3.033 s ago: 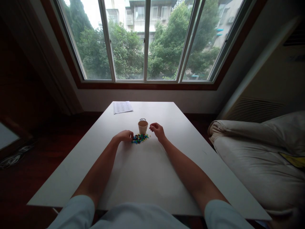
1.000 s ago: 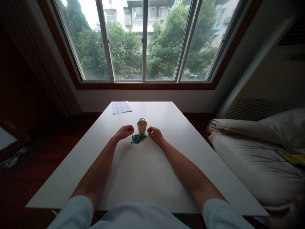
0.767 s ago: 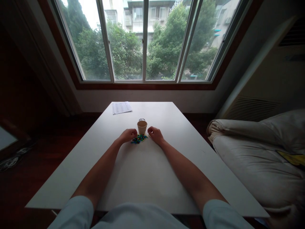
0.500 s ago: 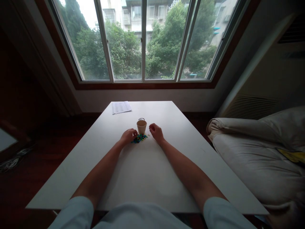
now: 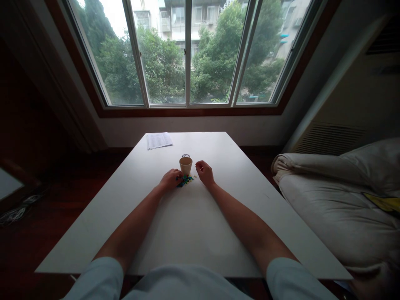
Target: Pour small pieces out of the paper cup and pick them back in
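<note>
A tan paper cup (image 5: 186, 166) stands upright on the white table (image 5: 200, 225). Just in front of it lies a small heap of blue, green and yellow beads (image 5: 186, 180), too small to make out singly. At the heap's left edge, my left hand (image 5: 170, 179) has its fingers curled down around some of the beads. My right hand (image 5: 205, 172) is held to the right of the cup, apart from it, with fingers curled in; whatever is between the fingertips is too small to make out.
Behind the cup is a thin dark loop (image 5: 185, 156). Printed papers (image 5: 159, 140) lie at the table's far left corner. A padded beige sofa (image 5: 337, 200) borders the right side, and a window (image 5: 187, 54) lies beyond the table.
My left hand has shifted slightly right and curled over the heap's left side, so the beads show less there. The right hand has turned slightly; the cup stays put.
</note>
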Demonstrator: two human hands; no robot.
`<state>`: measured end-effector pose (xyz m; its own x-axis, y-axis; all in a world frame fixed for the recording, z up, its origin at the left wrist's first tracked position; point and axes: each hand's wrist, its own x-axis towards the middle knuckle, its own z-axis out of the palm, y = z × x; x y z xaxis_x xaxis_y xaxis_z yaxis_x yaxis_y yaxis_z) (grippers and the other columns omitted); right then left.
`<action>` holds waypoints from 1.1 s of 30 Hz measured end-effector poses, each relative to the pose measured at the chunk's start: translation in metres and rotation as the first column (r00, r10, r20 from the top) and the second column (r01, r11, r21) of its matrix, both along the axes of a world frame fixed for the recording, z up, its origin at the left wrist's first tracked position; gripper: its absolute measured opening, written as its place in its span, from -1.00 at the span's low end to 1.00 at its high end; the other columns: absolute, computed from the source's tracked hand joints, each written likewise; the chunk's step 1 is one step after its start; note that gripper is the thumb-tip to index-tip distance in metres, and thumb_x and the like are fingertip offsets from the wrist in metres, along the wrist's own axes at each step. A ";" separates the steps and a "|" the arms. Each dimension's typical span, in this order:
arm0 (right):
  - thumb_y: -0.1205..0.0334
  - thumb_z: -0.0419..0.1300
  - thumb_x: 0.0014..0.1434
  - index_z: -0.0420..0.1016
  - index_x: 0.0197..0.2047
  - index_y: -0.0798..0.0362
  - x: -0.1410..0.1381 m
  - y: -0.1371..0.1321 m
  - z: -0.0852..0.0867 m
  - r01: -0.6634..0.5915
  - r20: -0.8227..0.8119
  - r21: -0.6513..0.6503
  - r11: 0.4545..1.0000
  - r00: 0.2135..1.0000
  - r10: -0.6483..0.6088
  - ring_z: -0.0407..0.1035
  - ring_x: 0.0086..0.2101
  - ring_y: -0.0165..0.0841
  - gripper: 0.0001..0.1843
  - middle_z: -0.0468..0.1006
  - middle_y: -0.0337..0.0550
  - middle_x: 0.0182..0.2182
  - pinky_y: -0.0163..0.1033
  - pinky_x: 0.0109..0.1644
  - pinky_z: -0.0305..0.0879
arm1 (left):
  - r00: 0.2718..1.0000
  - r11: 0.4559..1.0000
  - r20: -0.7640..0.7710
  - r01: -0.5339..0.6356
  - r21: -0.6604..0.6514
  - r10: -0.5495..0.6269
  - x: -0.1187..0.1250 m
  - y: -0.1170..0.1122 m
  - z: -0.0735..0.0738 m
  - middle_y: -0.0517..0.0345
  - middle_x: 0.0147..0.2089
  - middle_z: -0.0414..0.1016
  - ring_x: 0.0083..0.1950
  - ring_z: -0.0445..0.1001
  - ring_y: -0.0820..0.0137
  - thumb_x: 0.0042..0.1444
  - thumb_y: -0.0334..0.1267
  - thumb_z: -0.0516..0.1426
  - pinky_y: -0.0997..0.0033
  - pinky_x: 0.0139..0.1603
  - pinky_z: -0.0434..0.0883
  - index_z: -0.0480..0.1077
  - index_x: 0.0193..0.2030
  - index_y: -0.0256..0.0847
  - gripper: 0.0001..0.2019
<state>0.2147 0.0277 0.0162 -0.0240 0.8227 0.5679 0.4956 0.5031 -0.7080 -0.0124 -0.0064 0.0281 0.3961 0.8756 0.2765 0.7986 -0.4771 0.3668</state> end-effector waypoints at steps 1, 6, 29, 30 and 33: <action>0.14 0.05 0.24 0.45 -0.22 0.00 0.000 0.000 0.000 -0.003 0.005 0.005 1.000 1.000 0.003 0.34 -0.33 -0.30 -0.81 0.53 -0.13 -0.31 -0.22 -0.18 0.33 | 1.000 1.000 -0.006 0.008 0.001 -0.008 0.001 0.000 0.000 0.07 -0.13 0.52 -0.06 0.43 0.28 0.08 -0.35 0.15 0.34 -0.04 0.37 0.53 -0.11 -0.11 -0.76; 0.17 0.05 0.25 0.47 -0.20 0.00 0.000 -0.001 0.001 -0.001 0.023 0.010 1.000 1.000 0.001 0.34 -0.30 -0.29 -0.81 0.53 -0.10 -0.29 -0.21 -0.16 0.34 | 0.999 0.999 0.024 0.034 0.007 -0.035 0.000 0.002 -0.004 0.09 -0.15 0.53 -0.10 0.43 0.32 0.09 -0.39 0.13 0.38 -0.07 0.36 0.53 -0.11 -0.13 -0.75; 0.35 0.04 0.32 0.49 -0.19 -0.02 -0.011 -0.016 0.011 -0.127 0.248 0.324 0.938 0.968 0.046 0.31 -0.18 -0.23 -0.81 0.48 -0.09 -0.27 -0.13 -0.10 0.34 | 0.942 0.992 0.333 0.011 0.122 -0.051 -0.008 0.009 -0.019 0.10 -0.19 0.51 -0.26 0.44 0.42 0.17 -0.40 0.07 0.40 -0.18 0.40 0.54 -0.22 -0.15 -0.79; 0.36 0.05 0.31 0.49 -0.19 -0.02 -0.012 -0.018 0.012 -0.143 0.264 0.328 0.934 0.963 0.055 0.32 -0.17 -0.23 -0.80 0.49 -0.09 -0.26 -0.13 -0.08 0.34 | 0.934 0.993 0.356 0.000 0.120 -0.043 -0.008 0.010 -0.019 0.10 -0.19 0.51 -0.26 0.45 0.42 0.16 -0.40 0.07 0.39 -0.17 0.40 0.54 -0.22 -0.15 -0.79; 0.40 0.05 0.29 0.52 -0.16 -0.03 -0.014 -0.020 0.013 -0.177 0.290 0.337 0.925 0.954 0.077 0.33 -0.12 -0.22 -0.76 0.51 -0.09 -0.21 -0.12 -0.03 0.36 | 0.878 0.994 0.478 -0.052 0.093 0.001 -0.010 0.014 -0.023 0.09 -0.17 0.53 -0.25 0.46 0.41 0.12 -0.41 0.09 0.36 -0.16 0.42 0.54 -0.21 -0.16 -0.79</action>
<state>0.2010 0.0075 0.0293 -0.3056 0.5476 0.7790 0.5554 0.7670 -0.3213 -0.0222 0.0078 0.0052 0.1707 0.8415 0.5126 0.5518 -0.5127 0.6578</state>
